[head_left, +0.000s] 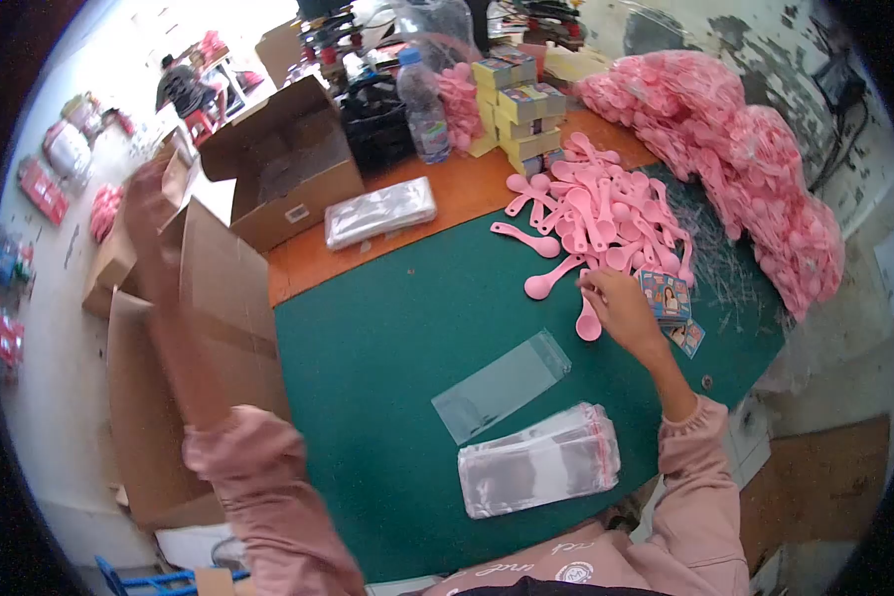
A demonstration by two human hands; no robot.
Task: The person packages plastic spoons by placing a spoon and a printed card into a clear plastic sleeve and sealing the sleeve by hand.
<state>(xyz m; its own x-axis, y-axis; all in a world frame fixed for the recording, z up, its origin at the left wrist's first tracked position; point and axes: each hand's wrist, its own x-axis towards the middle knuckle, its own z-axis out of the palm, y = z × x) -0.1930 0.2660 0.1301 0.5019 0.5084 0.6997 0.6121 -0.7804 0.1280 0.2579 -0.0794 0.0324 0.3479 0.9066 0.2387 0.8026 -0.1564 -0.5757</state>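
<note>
My right hand is closed on the handle of a pink spoon at the near edge of a heap of pink spoons. Just right of it lies a stack of small printed cards. Motion blurs my left hand, raised at the left over the cardboard boxes; its fingers cannot be made out. A single clear plastic bag lies flat on the green table top, with a pile of clear bags nearer my body.
An open cardboard box, a pack of clear bags, a water bottle and yellow-edged card stacks stand at the back. Large bags of pink spoons fill the back right. A tall carton is at left; a person sits far off.
</note>
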